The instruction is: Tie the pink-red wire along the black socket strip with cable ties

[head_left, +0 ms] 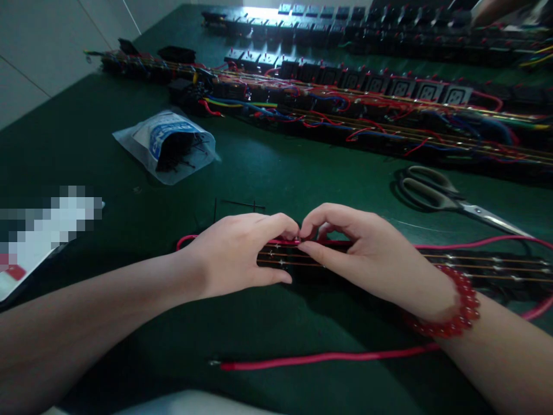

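Note:
A dark strip (pixel 466 267) with several thin copper-coloured rods lies across the table in front of me, a thin red wire (pixel 466 244) running along its far edge. My left hand (pixel 244 248) lies over the strip's left part, thumb stretched out on the near side, bent index fingertip at the wire; its other fingers are mostly hidden. Meeting it there, my right hand (pixel 345 236) pinches the wire between thumb and forefinger beside a small shiny spot. Whether a cable tie is in the pinch is too small to tell. Black cable ties (pixel 244 204) lie just beyond my left hand.
Scissors (pixel 449 196) lie at right. An open plastic bag (pixel 194 153) of black ties stands back left, a partly blurred-out flat object (pixel 47 242) left. Wired socket strips (pixel 337 98) span the back. A thicker red cable (pixel 319 358) runs nearer me. Another person's arm (pixel 501 10) shows top right.

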`<state>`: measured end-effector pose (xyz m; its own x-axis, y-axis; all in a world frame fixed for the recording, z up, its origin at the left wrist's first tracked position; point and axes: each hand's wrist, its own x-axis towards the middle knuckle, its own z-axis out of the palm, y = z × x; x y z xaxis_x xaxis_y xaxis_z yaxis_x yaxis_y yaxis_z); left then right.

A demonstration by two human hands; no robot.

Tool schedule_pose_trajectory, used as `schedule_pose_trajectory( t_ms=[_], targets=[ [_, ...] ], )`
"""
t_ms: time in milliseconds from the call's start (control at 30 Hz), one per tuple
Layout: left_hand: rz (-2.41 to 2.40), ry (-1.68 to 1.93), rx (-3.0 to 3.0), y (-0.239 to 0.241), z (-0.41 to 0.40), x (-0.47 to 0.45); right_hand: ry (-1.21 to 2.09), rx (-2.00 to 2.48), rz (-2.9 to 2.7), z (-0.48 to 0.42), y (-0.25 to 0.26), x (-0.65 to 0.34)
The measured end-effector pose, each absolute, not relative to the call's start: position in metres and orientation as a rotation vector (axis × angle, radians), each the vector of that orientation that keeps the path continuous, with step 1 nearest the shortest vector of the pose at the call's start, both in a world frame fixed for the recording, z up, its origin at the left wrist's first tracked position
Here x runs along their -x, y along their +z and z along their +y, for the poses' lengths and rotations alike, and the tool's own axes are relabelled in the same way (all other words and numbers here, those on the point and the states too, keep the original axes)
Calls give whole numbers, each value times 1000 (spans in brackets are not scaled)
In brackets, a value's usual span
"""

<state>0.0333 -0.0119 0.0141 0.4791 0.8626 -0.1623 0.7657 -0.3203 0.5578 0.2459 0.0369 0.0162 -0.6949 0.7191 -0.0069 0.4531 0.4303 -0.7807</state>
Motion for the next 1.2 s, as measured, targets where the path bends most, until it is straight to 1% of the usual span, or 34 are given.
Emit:
schedule_pose_trajectory(
  t_ms=[333,633,900,1200],
  targets=[
    [1340,238,-2057,19,-13,-35,1105,1024,-2386,37,14,-244],
    [1338,238,-2100,20,-13,-36,1041,987,-2420,36,13,-245],
    [1381,203,-2236,10,-11,-34,1008,914,-2403,37,15,-246],
    [1345,188,-2273,11,-11,-33,1026,936,-2419,36,14,-247]
  ],
)
